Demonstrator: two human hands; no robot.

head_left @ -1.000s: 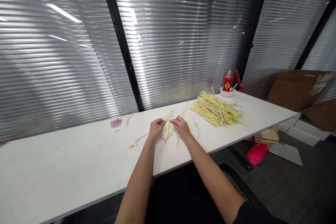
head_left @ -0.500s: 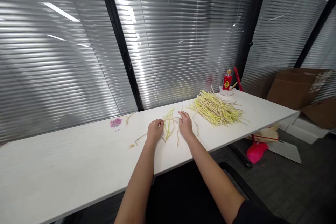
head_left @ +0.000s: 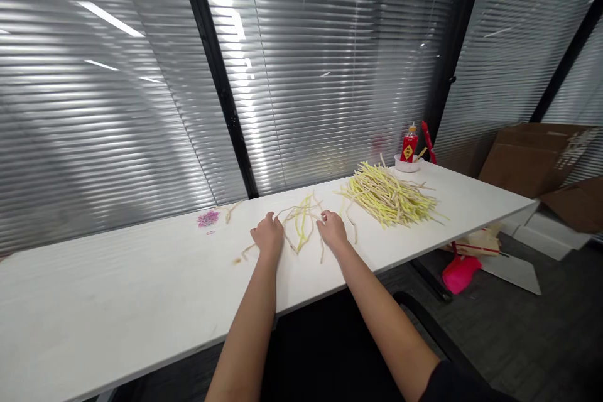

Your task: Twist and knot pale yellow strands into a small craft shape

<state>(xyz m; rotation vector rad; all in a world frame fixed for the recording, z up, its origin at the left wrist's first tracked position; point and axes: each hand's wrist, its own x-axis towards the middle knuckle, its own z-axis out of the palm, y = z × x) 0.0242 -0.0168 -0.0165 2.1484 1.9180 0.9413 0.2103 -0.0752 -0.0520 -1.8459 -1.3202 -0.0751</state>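
Several thin yellow and beige strands (head_left: pixel 302 240) lie crossed on the white table between my hands, joined near their lower end. At their left side is my left hand (head_left: pixel 268 233), its fingers apart and nothing seen in them. My right hand (head_left: pixel 332 228) is at the right side of the strands, its fingers bent close to a beige strand; whether it grips that strand is too small to tell. A big heap of yellow and beige strands (head_left: pixel 391 196) lies to the right, beyond my right hand.
Behind the heap, a red bottle (head_left: pixel 409 144) stands in a white bowl (head_left: pixel 406 165). Pink-purple bands (head_left: pixel 208 219) lie at the back left of the white table (head_left: pixel 117 289). Blinds rise behind the table. Cardboard boxes (head_left: pixel 527 157) are at the far right.
My left hand has moved left, away from the crossed strands, and its fingers have spread. My right hand has come slightly lower, and the beige strands between the hands lie more spread out.
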